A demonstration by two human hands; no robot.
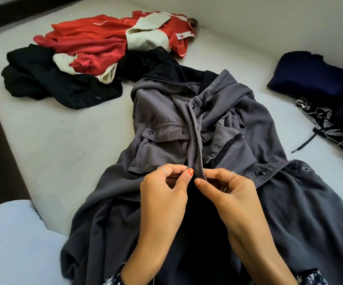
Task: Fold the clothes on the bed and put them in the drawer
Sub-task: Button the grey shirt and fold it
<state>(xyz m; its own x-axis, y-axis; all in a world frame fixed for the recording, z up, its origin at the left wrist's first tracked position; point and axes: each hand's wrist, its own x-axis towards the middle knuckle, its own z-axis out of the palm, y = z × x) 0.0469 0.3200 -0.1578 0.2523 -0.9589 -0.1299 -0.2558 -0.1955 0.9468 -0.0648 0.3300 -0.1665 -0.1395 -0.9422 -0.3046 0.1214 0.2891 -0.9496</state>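
The grey hooded jacket [197,124] lies face up along the middle of the bed [67,140], hood towards the far side, hem hanging towards the person. Its front placket is closed higher up but gapes open below the chest pocket, so I'd guess the hands are meeting there to fasten the front, which would let the jacket lie flat for folding.

The left hand [164,190] pinches the left edge of the placket between thumb and curled fingers, thumbnail up. The right hand [226,188] pinches the facing edge, thumb pointing in towards the other hand. Both grips are narrow and closed on cloth, the 2 thumbs nearly touching. Both forearms reach forward from the near edge, wrists raised a little above the dark lining.

Further out, a red and cream garment [109,40] sprawls over a black garment [49,79] at the far left, unfolded. At the right, well apart, a navy garment [318,75] sits on a patterned one with a drawstring [304,144] trailing. No drawer is in view.
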